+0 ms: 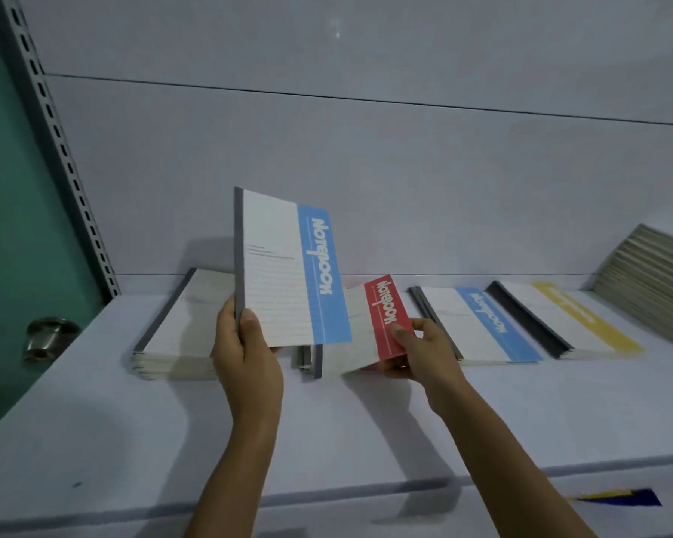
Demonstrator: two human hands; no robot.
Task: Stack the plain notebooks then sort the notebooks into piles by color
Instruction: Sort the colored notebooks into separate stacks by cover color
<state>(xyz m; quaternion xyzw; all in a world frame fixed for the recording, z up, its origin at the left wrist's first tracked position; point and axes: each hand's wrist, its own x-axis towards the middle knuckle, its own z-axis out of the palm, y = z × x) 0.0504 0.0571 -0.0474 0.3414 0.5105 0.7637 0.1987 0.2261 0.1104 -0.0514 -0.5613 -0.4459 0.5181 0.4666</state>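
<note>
At far left we see a green door with a metal knob [50, 335] and a slotted metal upright [57, 157]. On the white counter [140, 440] just beside them lies a stack of plain notebooks [179, 335], grey spines to the left.

Right of that stack, the left hand [245, 347] grips a blue-band notebook [288, 269] by the lower end of its grey spine, thumb on the cover and fingers behind. It stands upright, lifted off the counter.

Next, the right hand [424, 351] pinches a red-band notebook [385, 316] at its lower edge, thumb on the red strip. This one tilts up over a few more grey spines [307, 359] lying flat.

Further right lie a blue-band pile [478, 324], then a yellow-band pile [560, 320] overlapping its edge. At far right, a stack of brownish books [653, 273] leans against the wall.
</note>
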